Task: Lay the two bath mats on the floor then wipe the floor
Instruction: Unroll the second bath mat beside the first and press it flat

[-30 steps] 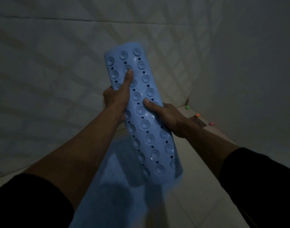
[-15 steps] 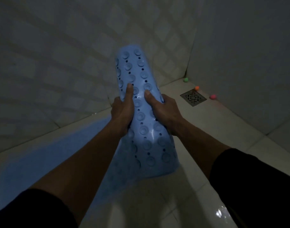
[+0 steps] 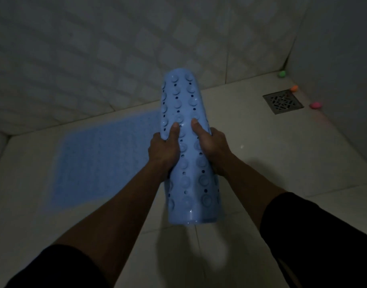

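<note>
Two bare hands grip a rolled light-blue rubber bath mat (image 3: pixel 189 150) studded with round suction cups and small holes, holding it above a pale tiled floor (image 3: pixel 251 142) in a dim bathroom. Left hand (image 3: pixel 162 150) and right hand (image 3: pixel 212 146) clamp the roll's middle from opposite sides, thumbs pressed on its upper face; black sleeves cover both upper arms. Its far end points toward the grey tiled wall (image 3: pixel 95 59), while its near end hangs clear of the floor. To the left, a second light-blue bath mat (image 3: pixel 103 161) lies flat on the tiles beside the wall. At the far right corner, a square metal floor drain (image 3: pixel 283 101) sits among three small objects: green (image 3: pixel 281 74), orange (image 3: pixel 294 88) and pink (image 3: pixel 315 104).
</note>
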